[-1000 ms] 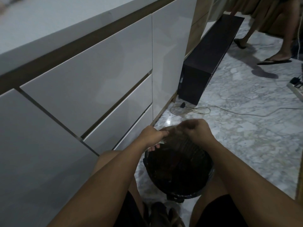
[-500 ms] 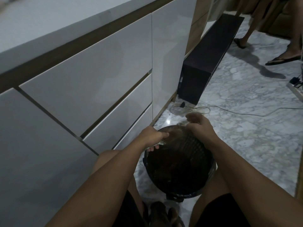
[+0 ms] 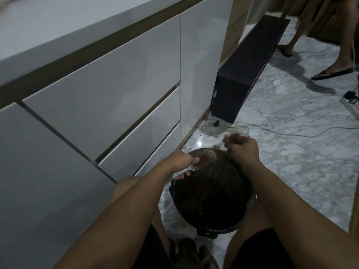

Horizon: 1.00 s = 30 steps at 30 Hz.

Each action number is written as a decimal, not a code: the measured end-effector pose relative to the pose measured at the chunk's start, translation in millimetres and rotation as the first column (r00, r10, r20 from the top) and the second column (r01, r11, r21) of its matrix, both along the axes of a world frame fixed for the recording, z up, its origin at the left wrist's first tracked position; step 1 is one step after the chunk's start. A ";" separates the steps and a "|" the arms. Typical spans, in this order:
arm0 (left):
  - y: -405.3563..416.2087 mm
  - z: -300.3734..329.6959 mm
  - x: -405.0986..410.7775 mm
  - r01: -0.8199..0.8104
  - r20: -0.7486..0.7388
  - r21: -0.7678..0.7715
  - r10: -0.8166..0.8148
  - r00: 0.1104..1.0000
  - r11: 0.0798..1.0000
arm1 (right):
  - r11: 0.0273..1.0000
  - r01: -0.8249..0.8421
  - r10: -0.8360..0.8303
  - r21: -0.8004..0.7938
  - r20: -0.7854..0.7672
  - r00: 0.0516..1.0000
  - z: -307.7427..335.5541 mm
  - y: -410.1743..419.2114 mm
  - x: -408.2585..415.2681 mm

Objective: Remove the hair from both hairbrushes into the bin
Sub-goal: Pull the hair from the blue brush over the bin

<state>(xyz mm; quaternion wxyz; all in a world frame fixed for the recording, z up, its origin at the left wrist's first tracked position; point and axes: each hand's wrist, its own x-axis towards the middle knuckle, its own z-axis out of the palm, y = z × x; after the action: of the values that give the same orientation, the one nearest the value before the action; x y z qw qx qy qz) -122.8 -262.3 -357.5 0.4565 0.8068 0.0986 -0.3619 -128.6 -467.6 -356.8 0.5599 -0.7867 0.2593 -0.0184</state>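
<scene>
A hairbrush [image 3: 202, 162] sits over the far rim of the bin [image 3: 239, 193], its pale head only partly visible past the fingers that hold it. The left hand [image 3: 182, 161] is curled round it, thumb below and knuckles up, keeping it just above the bin's opening. A little beyond and to the right, the right hand [image 3: 242, 149] is drawn into a loose fist at the bin's far edge, pinching a dark tuft of hair [image 3: 236, 137] that sticks up blurred from the fingertips — thin strands seem to trail from it back toward the brush, though the blur makes that hard to be sure of.

The bin is a dark round basket with slatted walls, standing on the marble floor [image 3: 291, 171] between the person's knees; its inside is too dark to make out. To the left runs a bank of glossy white drawers [image 3: 101, 90] under a pale counter [image 3: 48, 30]. Farther along, a black box [image 3: 242, 74] stands against the cabinets, with a white cable [image 3: 272, 131] looping over the floor in front of it. Two sandalled feet [image 3: 330, 72] — another person's — stand at the top right.
</scene>
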 end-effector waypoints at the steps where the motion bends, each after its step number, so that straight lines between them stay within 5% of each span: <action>1: -1.2 -0.2 -0.6 -0.014 -0.002 -0.012 0.014 1.000 1.000 | 0.998 0.061 -0.061 0.028 -0.029 0.998 -1.6 -1.7 1.4; 5: -5.4 0.7 -2.3 -0.048 -0.017 -0.053 0.047 0.999 0.997 | 0.970 0.215 -0.205 0.112 -0.099 0.974 -6.4 -6.3 5.1; 7: -5.3 1.8 -1.9 -0.057 -0.038 -0.062 0.055 0.998 0.996 | 0.982 0.163 -0.154 0.092 -0.100 0.983 -5.0 -5.8 4.5; 10: -3.7 3.0 -2.8 -0.049 -0.045 -0.038 0.048 0.998 0.998 | 0.980 -0.182 0.180 0.083 0.036 0.983 4.4 -0.9 -5.0; 12: -3.0 4.5 -3.2 -0.055 -0.049 -0.038 0.053 0.997 0.998 | 0.903 -0.430 0.427 0.001 0.103 0.898 10.2 4.2 -11.7; 16: -2.4 6.0 -3.7 -0.042 -0.079 -0.059 0.038 0.996 0.997 | 0.772 -0.589 0.609 -0.240 0.011 0.793 5.5 12.3 -13.2; 23: -4.0 4.0 -0.3 -0.002 -0.090 -0.061 -0.003 0.996 0.998 | 0.852 -0.450 0.475 -0.267 0.032 0.880 9.1 12.4 -14.9; 30: -9.6 3.0 0.3 -0.006 -0.047 -0.067 0.003 0.999 0.998 | 0.983 -0.031 0.049 -0.179 0.097 0.994 5.1 6.8 -4.8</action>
<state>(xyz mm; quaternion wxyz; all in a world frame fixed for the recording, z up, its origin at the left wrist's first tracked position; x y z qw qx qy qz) -122.5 -271.9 -354.5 0.4819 0.7821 0.0989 -0.3825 -133.5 -460.8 -351.7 0.5003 -0.8366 0.2120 -0.0699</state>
